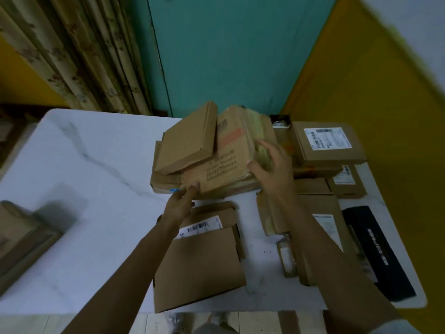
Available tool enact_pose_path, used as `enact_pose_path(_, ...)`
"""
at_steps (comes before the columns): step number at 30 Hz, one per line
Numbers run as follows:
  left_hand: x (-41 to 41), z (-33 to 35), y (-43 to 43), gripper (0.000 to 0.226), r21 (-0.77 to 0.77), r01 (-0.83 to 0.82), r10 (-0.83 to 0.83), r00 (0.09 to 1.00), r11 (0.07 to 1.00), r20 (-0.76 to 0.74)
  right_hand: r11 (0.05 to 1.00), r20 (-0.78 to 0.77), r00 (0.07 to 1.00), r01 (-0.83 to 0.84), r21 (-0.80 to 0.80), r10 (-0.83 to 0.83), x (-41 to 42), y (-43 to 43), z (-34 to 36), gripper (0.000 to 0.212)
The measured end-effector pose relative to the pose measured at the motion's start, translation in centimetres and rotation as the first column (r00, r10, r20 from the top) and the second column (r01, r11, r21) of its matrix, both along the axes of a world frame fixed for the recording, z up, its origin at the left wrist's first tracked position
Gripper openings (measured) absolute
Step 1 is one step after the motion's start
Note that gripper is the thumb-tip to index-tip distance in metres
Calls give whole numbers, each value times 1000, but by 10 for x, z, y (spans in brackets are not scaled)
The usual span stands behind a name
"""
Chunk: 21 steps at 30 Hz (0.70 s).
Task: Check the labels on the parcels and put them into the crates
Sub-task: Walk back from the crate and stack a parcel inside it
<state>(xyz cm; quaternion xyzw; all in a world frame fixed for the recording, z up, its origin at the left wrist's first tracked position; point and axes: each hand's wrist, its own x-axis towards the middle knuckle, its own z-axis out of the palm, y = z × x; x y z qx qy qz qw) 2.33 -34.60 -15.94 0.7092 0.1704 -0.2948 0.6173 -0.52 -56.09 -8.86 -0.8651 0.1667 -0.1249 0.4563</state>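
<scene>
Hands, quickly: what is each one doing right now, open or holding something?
Left hand: pinches the near corner of the worn parcel.
Right hand: open, fingers spread against that parcel's right edge.

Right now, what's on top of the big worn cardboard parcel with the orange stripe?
A smaller flat plain brown box leans across its left part; the right hand rests on its right edge. What they cover is hidden.
</scene>
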Motion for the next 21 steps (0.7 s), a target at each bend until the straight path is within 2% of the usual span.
enact_pose_path(5, -9, 3, 19, 69, 45, 128, -128, 992, 991, -11, 968, 73, 995, -52, -245, 72, -18, 44, 17, 69)
enact_pose_path(9, -16, 6, 34, 66, 15, 147, -146, 988, 989, -41, 906, 90, 987, -88, -414, 137, -29, 76, 34, 73)
enact_pose_path(11, -20, 9, 39, 58, -24, 134, -135, 990, 991, -50, 887, 96, 982, -105, -449, 165, -34, 90, 42, 73)
enact_pose_path(16, -26, 9, 54, 58, -46, 88, -92, 991, 995, -99, 849, 64, 973, -161, -503, 222, -40, 117, 58, 72)
enact_pose_path(21, -33, 16, 66, 52, -55, 157, -159, 987, 986, -34, 838, 67, 972, -158, -522, 225, -54, 130, 82, 69)
